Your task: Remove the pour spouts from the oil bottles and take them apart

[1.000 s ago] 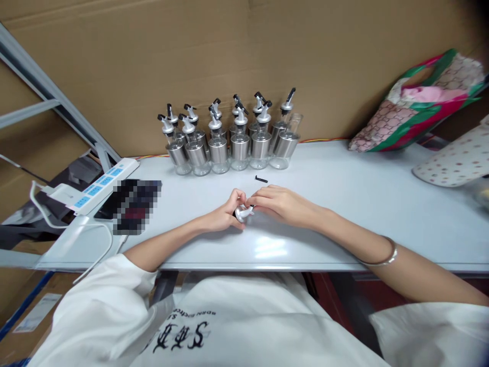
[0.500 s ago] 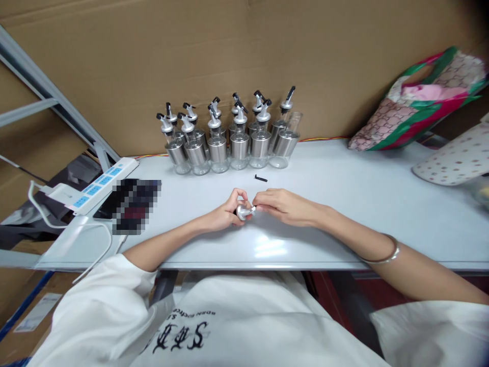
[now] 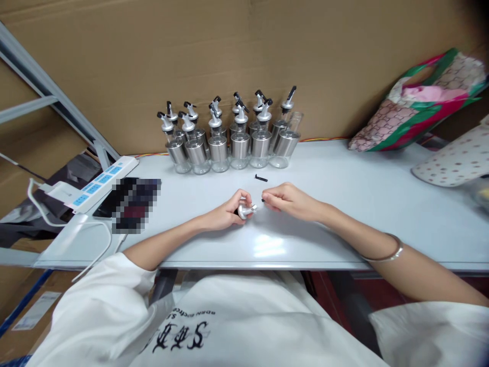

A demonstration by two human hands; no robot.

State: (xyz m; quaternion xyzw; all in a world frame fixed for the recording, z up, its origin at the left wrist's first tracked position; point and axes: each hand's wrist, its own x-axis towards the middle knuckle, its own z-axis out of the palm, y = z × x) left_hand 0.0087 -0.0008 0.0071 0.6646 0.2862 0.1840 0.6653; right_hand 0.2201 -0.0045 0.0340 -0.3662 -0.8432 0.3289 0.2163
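My left hand (image 3: 228,210) is closed around a silver pourer spout (image 3: 246,210), its tip pointing right. A short gap to the right, my right hand (image 3: 288,199) pinches a small black piece (image 3: 263,200), mostly hidden by the fingers. Beyond the hands, a thin black plastic strip (image 3: 262,178) lies on the table. Behind it stand several glass-and-steel oil bottles (image 3: 239,148) in two rows, most topped with silver pourers with black flaps. The front bottle at the right end (image 3: 284,145) has a bare glass neck.
On the left of the grey-white table (image 3: 336,183) lie a white power strip (image 3: 103,183) with a plugged-in charger, a cable and a blurred-out dark object (image 3: 132,206). A patterned bag (image 3: 408,112) and a dotted white container (image 3: 454,158) stand right. Cardboard (image 3: 324,61) rises behind.
My right hand has drawn back from the spout, slightly to the right and up, with a small black piece now showing at its fingertips. My left hand has hardly moved.
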